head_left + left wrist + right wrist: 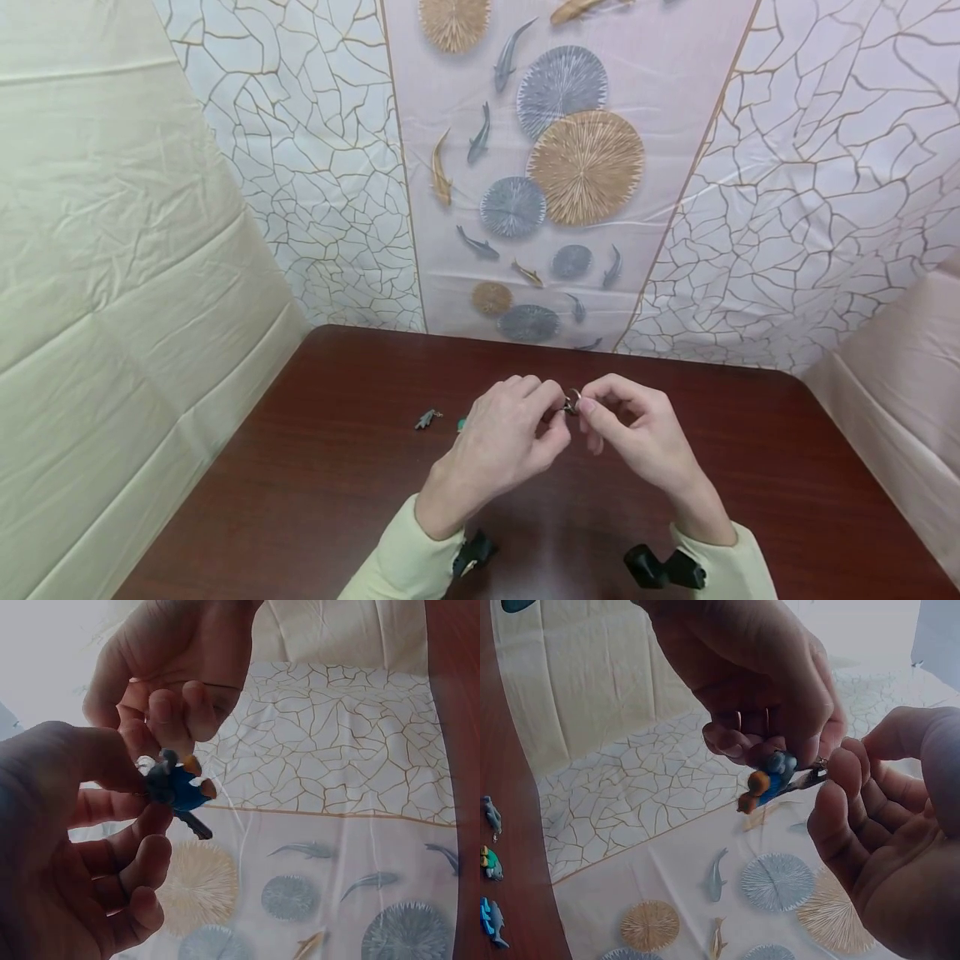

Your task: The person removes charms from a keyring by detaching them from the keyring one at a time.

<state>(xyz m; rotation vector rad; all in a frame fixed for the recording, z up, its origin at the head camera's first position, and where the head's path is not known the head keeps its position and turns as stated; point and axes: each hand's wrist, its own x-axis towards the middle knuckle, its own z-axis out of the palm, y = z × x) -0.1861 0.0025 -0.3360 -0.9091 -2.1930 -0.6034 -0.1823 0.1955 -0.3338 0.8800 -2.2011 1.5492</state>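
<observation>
Both hands meet above the table in the head view. My left hand [498,433] pinches a small figurine keychain between thumb and fingertips. In the left wrist view the figurine [184,787] shows a grey and blue body with orange ends; its exact kind is unclear. My right hand [641,429] pinches a metal split ring [573,402] with thumb and index finger, right beside the left fingertips. From the right wrist view, a dark strap-like piece [806,780] runs between the figurine and the right fingers. Fingers partly hide where ring and figurine join.
A grey charm [427,418] lies on the dark red-brown table [300,500], left of the hands. A green and grey figurine [491,862] and a blue and grey one [493,922] lie in line with it. Patterned cloth [337,167] hangs behind the table.
</observation>
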